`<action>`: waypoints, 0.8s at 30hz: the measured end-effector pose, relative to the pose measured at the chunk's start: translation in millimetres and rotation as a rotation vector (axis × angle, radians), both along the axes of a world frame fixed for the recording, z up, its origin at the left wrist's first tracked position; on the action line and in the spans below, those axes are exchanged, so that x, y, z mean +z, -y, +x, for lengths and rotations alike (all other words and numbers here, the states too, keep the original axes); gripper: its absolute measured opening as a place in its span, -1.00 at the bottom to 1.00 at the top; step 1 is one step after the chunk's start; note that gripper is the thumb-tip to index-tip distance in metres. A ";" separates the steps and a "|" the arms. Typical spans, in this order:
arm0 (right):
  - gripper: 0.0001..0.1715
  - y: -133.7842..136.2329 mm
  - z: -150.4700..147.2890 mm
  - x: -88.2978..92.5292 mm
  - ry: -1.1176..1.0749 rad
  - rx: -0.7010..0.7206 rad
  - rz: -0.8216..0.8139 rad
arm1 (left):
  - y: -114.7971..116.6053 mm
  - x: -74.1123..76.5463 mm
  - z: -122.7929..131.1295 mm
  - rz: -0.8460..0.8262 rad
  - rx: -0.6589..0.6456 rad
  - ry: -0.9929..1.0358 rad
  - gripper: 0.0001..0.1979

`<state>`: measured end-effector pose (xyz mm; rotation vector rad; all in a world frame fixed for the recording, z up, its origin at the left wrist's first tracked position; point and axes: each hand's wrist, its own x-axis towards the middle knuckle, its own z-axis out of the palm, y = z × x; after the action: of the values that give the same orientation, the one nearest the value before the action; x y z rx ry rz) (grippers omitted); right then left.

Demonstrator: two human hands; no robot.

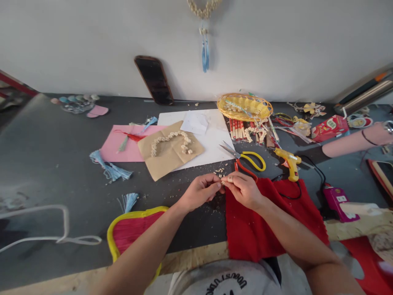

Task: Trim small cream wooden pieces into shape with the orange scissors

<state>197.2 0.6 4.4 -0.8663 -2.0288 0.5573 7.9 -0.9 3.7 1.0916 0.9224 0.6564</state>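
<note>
My left hand and my right hand meet over the dark table, fingertips pinched together on a small pale piece that I cannot name. Small pale wooden bits lie scattered just beyond them. My right hand is over a red cloth. Beyond lies a brown paper bearing a curved row of pale beads.
Yellow-handled scissors, a yellow glue gun, a yellow basket, red sticks, pink paper, white paper, blue tassels, a red fan with yellow rim, a phone leaning on the wall, another person's arm.
</note>
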 end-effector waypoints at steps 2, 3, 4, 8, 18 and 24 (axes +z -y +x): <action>-0.84 0.1 -0.2 -0.3 0.001 -0.006 -0.010 | 0.0 1.7 0.5 -0.001 0.005 0.003 -0.69; -0.84 0.1 -0.3 -0.9 -0.001 -0.009 -0.017 | 0.0 2.5 0.8 -0.001 0.008 0.007 -0.69; -0.84 0.1 -0.2 -1.6 -0.005 -0.013 -0.025 | 0.0 3.2 0.9 -0.002 0.011 0.011 -0.69; -0.89 0.2 0.1 -4.6 -0.027 -0.062 -0.058 | 0.2 4.0 1.3 -0.006 0.023 0.033 -0.68; -0.92 0.4 -0.4 -1.7 -0.003 -0.071 -0.074 | 0.4 3.9 2.6 -0.027 0.036 0.058 -0.69; -0.95 -1.1 2.2 -4.6 0.005 -0.079 -0.067 | 0.0 4.1 3.3 -0.062 0.062 0.071 -0.68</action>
<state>199.5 1.7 -0.2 -0.9844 -1.9811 0.5821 11.2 -0.9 7.8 0.9822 0.9124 0.7093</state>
